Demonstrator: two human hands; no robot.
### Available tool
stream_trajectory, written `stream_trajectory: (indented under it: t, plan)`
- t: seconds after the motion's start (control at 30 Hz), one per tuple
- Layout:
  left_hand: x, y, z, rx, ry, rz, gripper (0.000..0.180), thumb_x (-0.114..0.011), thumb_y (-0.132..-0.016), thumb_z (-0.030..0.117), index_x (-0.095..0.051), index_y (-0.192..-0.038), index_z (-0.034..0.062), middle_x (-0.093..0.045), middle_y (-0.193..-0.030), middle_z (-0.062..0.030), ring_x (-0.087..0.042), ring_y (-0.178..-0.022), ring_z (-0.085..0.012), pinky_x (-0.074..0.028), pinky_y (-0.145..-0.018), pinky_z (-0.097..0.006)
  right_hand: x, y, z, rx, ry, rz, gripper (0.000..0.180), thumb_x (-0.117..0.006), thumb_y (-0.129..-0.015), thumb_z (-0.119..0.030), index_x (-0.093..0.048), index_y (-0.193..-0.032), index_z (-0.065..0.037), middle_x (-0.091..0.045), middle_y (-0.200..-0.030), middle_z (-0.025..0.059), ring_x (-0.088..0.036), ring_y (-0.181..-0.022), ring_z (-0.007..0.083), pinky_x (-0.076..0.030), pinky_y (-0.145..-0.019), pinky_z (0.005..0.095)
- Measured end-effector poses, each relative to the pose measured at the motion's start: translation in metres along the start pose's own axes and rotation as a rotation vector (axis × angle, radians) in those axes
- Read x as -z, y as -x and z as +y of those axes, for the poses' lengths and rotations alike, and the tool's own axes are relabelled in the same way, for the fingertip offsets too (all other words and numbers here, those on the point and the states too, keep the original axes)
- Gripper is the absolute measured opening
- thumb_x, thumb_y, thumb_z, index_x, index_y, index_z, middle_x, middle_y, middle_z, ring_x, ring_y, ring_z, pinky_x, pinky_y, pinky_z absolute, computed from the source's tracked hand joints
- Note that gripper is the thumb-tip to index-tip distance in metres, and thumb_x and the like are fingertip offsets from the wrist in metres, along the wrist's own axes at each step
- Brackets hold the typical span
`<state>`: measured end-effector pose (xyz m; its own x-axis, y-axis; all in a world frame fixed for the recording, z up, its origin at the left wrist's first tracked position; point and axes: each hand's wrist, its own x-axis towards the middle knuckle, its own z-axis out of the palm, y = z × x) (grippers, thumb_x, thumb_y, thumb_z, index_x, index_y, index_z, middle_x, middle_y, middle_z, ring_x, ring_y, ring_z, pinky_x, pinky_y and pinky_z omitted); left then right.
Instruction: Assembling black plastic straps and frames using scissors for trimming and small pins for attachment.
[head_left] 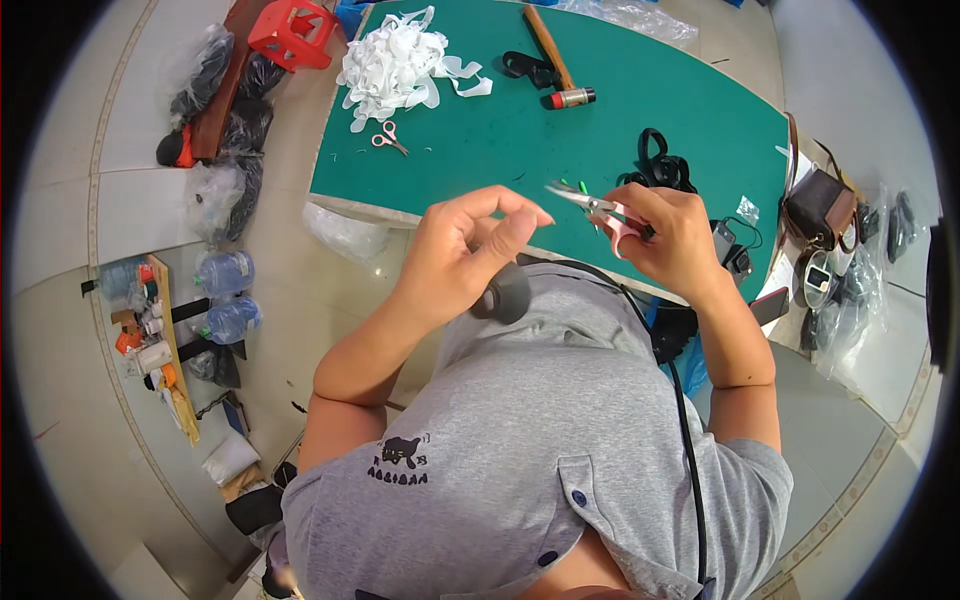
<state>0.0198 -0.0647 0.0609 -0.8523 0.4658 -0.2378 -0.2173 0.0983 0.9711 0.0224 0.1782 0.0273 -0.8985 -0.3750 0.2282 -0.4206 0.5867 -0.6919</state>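
My right hand grips a pair of scissors with pink handles, its blades pointing left over the near part of the green table. Small bright green bits show close to the blades; what they are I cannot make out. Left of the blade tips, my left hand is curled, with thumb and index finger close together. A dark grey, smooth, rounded piece hangs beneath its palm, seemingly held by the lower fingers. Whether something thin sits between the fingertips is too small to tell.
The green table bears a heap of white curled pieces, small pink scissors, a hammer, black straps and black looped parts. A brown bag is at the right. A black cable runs down my shirt.
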Motion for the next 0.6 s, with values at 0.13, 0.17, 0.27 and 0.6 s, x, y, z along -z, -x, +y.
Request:
stream_trajectory:
  t: [0.13,0.17,0.27,0.6]
  plan:
    - [-0.008,-0.007,-0.007,-0.032,-0.055,0.067,0.023,-0.064,-0.090,0.023,-0.062,-0.094,0.0004,-0.049,-0.054,0.0059,-0.035,-0.051,0.0013,-0.025,-0.048,-0.019,-0.006,0.000,-0.004,0.150,0.152,0.029,0.031,-0.070,-0.058,-0.002,-0.062,-0.087,-0.009,-0.060,-0.063,0.0033,-0.055,-0.053,0.0190,-0.045,-0.047,0.0304]
    - [-0.009,-0.010,-0.007,-0.022,-0.059,0.050,0.022,-0.065,-0.089,0.021,-0.062,-0.093,0.0000,-0.051,-0.056,0.0051,-0.036,-0.052,0.0015,-0.026,-0.048,-0.019,-0.008,-0.001,-0.005,0.149,0.154,0.031,0.031,-0.070,-0.058,-0.002,-0.062,-0.087,-0.009,-0.060,-0.063,0.0033,-0.055,-0.053,0.0190,-0.045,-0.047,0.0304]
    - [-0.013,-0.014,-0.020,-0.099,0.005,0.186,0.020,-0.066,-0.088,0.018,-0.063,-0.088,-0.0013,-0.056,-0.062,0.0032,-0.040,-0.054,0.0011,-0.029,-0.049,-0.019,-0.011,-0.003,-0.007,0.218,0.229,0.049,0.034,-0.070,-0.057,-0.003,-0.063,-0.090,-0.010,-0.060,-0.064,0.0023,-0.056,-0.054,0.0190,-0.045,-0.047,0.0314]
    - [-0.014,-0.012,-0.030,-0.122,0.147,0.544,0.029,-0.056,-0.094,0.023,-0.065,-0.077,0.0013,-0.054,-0.058,0.0027,-0.044,-0.055,-0.0011,-0.033,-0.050,-0.019,-0.039,0.000,-0.025,-0.347,-0.872,-0.006,0.034,-0.074,-0.080,-0.017,-0.058,-0.104,0.001,-0.058,-0.069,-0.0001,-0.056,-0.065,0.0061,-0.046,-0.060,0.0232]
